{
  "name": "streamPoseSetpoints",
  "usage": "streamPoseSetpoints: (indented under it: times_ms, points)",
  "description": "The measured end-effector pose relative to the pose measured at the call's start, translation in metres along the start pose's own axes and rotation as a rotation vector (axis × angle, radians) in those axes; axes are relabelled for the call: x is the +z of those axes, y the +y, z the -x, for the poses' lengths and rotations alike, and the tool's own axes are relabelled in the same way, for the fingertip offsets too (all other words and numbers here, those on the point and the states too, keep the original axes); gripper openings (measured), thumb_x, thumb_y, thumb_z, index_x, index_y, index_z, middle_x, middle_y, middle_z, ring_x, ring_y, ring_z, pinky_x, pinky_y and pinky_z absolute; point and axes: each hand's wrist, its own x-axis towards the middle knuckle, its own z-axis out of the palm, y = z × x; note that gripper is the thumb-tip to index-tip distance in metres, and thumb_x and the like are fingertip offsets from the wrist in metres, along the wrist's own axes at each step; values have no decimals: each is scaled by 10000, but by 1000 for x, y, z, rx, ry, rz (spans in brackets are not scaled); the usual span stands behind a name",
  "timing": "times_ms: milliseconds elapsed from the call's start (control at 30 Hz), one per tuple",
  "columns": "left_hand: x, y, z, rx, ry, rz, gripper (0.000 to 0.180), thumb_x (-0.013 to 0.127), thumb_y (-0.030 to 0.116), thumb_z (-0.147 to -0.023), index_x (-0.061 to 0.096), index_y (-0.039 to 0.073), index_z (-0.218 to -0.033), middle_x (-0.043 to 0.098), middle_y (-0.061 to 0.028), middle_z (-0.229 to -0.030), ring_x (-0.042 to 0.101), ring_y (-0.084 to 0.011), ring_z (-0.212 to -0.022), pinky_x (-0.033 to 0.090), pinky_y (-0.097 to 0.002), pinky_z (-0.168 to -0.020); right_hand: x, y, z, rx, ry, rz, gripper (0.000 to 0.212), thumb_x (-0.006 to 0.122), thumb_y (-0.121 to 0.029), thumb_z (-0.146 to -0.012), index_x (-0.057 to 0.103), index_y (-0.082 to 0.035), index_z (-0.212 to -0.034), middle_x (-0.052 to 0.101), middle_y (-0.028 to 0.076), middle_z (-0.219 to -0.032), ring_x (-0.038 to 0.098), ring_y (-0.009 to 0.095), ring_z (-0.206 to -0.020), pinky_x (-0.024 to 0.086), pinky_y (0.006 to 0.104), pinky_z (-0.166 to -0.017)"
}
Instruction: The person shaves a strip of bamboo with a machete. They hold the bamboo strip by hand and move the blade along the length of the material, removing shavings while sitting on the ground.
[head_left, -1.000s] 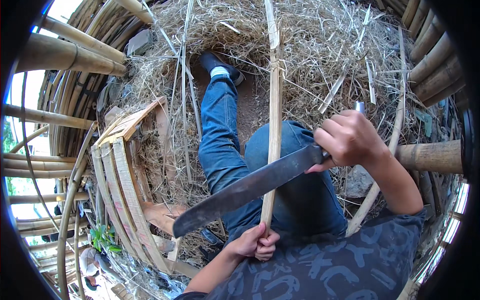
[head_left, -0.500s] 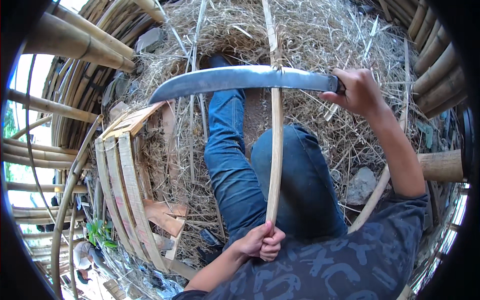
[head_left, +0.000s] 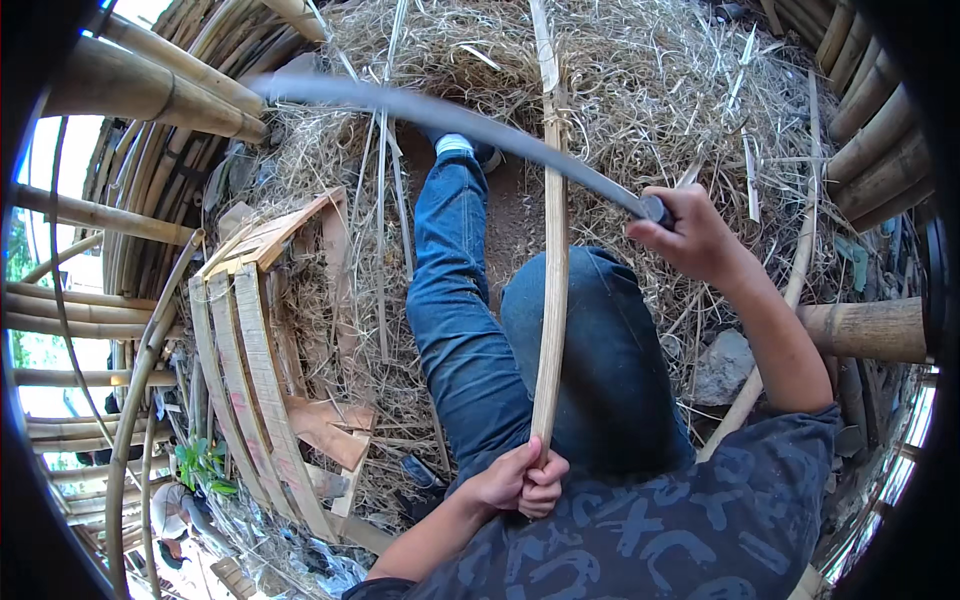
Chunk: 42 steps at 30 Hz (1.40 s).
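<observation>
Lengthwise | pale strip [head_left: 554, 300] points forward | machete [head_left: 480, 122] slants across, tip forward-left

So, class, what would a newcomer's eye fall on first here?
First comes the long knife, blurred, slanting across the upper middle from the right hand. Then the pale strip draws the eye, running up the centre from the left hand. On the left, a slatted wooden frame stands out.
</observation>
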Motion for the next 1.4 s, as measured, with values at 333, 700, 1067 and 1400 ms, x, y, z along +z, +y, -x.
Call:
streamPoseSetpoints:
  times_ms: [333,700,1067,1400]
  points:
    - [-4,3,4,-10,-72,48,593,336,689,-897,288,163,-626,221,61,-482,163,-69,-396,145,-240,-377,3,-31,-4,-715,-6,898,620,597,-696,-719,502,-93,-614,532,37,-543,591,203,-481,474,334,-433]
    - [3,6,7,1,-47,-6,575,320,641,-930,308,150,-631,227,54,-469,163,-61,-373,133,-235,-352,-34,25,-54,-418,393,802,699,527,-766,-751,526,-82,-606,507,56,-480,591,233,-461,474,355,-457]
    - [4,10,9,-55,-100,81,589,307,673,-915,323,149,-647,244,57,-482,159,-51,-371,123,-223,-344,-29,31,-35,3,-40,127,651,575,-640,-831,495,-66,-535,414,-26,-471,385,92,-440,296,289,-398]
    - [8,7,7,-52,4,29,594,357,688,-892,310,153,-638,253,57,-481,178,-61,-388,148,-230,-367,11,3,2,-490,164,732,674,568,-750,-732,536,-88,-611,528,27,-485,530,169,-396,454,329,-406]
